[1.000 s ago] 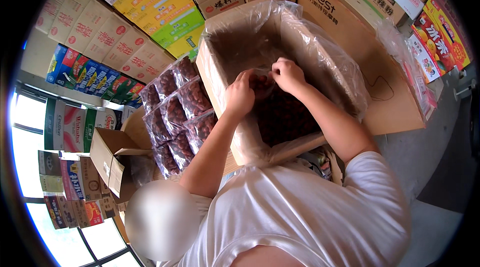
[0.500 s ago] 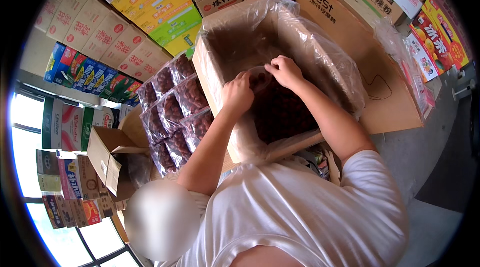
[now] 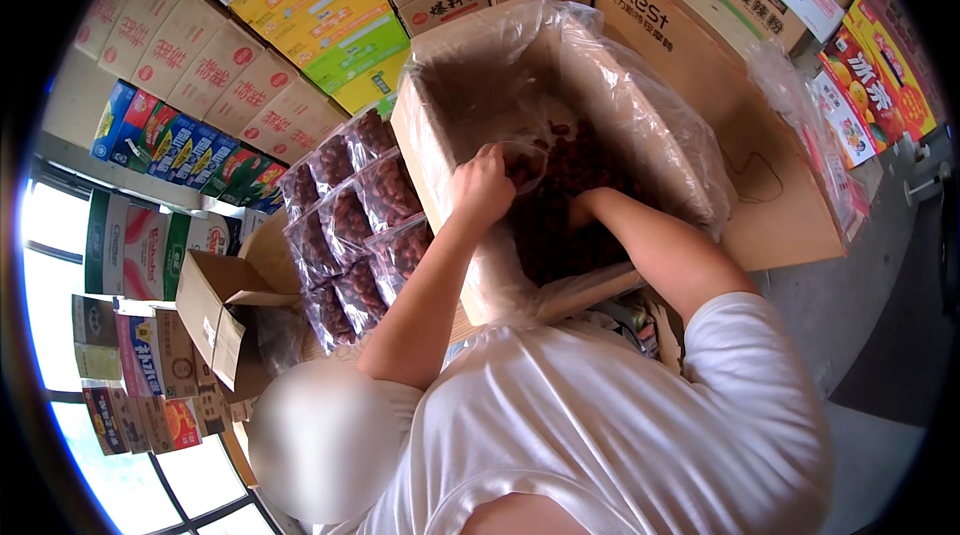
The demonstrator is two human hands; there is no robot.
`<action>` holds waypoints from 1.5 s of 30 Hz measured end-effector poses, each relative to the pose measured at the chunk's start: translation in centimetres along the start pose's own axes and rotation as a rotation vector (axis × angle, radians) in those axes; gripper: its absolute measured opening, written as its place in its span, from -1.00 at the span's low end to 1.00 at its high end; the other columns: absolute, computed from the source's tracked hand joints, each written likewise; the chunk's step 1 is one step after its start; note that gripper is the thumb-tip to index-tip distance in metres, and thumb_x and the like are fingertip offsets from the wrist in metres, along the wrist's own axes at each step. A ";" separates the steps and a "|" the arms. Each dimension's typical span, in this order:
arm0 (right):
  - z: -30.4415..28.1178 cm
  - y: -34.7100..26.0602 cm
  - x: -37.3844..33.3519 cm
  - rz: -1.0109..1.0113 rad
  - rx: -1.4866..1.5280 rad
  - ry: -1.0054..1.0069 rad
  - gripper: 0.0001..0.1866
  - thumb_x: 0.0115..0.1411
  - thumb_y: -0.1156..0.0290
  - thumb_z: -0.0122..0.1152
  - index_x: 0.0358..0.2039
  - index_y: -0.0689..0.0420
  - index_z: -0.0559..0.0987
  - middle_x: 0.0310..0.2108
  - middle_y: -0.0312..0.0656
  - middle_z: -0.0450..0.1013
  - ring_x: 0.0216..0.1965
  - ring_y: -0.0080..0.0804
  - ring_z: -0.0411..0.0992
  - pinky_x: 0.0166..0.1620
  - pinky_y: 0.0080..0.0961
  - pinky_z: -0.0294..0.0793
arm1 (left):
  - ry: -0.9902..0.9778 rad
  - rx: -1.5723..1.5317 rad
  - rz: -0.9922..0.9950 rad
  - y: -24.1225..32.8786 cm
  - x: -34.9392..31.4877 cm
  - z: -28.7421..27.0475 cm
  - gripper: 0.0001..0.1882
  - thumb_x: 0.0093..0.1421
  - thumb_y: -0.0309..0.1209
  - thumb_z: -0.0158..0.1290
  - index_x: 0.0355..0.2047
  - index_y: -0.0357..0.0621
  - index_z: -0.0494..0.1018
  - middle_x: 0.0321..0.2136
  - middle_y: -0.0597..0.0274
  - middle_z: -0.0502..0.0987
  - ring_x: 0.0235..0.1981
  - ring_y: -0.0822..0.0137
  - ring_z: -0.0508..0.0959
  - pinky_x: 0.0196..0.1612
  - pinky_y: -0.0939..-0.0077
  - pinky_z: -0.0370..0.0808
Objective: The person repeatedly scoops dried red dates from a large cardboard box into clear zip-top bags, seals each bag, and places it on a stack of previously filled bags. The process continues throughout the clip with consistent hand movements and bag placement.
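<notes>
A large cardboard box (image 3: 435, 150) with a clear plastic liner stands before me, dark red dates (image 3: 600, 160) heaped in its lower part. Inside its left part my left hand (image 3: 484, 180) is closed on the edge of a clear plastic bag (image 3: 530, 161), whose round mouth is held open and seems to have some dates in it. My right hand (image 3: 588, 207) reaches down into the heap to the right of the bag. Its fingers are hidden among the dates, so their grip does not show. To the left of the box, filled clear bags of dates (image 3: 385, 193) lie in rows.
An open smaller carton (image 3: 215, 320) stands at the left, beside the filled bags. Stacked cartons (image 3: 215, 70) line the far left and back. A large flattened-looking cardboard box (image 3: 780, 225) is at the right, with clear plastic bags (image 3: 800, 105) on its edge.
My right hand has left the bag's rim and moved down into the dates. My left hand keeps hold of the bag, and its mouth now shows wider.
</notes>
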State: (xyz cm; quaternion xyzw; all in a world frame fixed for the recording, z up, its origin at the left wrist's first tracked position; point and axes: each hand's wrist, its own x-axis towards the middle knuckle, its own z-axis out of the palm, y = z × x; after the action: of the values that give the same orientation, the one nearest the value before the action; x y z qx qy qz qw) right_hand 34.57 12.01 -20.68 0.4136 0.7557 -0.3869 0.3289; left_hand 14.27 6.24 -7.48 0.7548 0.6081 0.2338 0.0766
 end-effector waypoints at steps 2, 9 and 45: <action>0.2 0.0 0.9 0.040 0.012 -0.114 -0.13 -0.18 -0.10 0.46 0.12 0.14 0.51 0.19 -0.05 0.37 0.15 -0.09 0.38 0.17 -0.19 0.36 | -0.010 0.017 -0.004 0.2 0.0 -0.1 -0.61 0.02 -0.50 -0.01 -0.09 -0.21 0.47 -0.11 0.10 0.56 -0.20 -0.01 0.59 -0.15 0.14 0.52; 3.0 2.3 5.6 0.190 0.002 -0.183 -0.40 -0.01 0.10 0.40 0.04 0.11 0.58 0.08 -0.10 0.48 0.00 -0.16 0.48 0.07 -0.18 0.45 | -0.028 0.031 0.008 0.1 0.0 -0.2 -0.62 0.01 -0.52 -0.05 -0.10 -0.23 0.48 -0.10 0.09 0.56 -0.21 0.00 0.60 -0.15 0.15 0.52; -7.1 -4.2 -11.6 -0.749 1.032 0.352 -0.59 0.22 0.52 0.16 0.10 0.11 0.41 -0.02 -0.23 0.36 -0.04 -0.50 0.37 0.08 -0.48 0.41 | -0.092 -0.060 -0.039 0.1 0.3 -0.3 -0.49 -0.06 -0.47 0.07 0.00 -0.11 0.45 -0.04 0.08 0.53 -0.05 0.01 0.55 0.00 0.20 0.48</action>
State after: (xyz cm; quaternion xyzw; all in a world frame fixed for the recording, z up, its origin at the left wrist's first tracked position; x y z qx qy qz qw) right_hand 34.76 12.31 -6.40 0.2843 0.6086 -0.7142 -0.1967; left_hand 14.25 6.46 -7.07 0.7501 0.6112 0.2155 0.1317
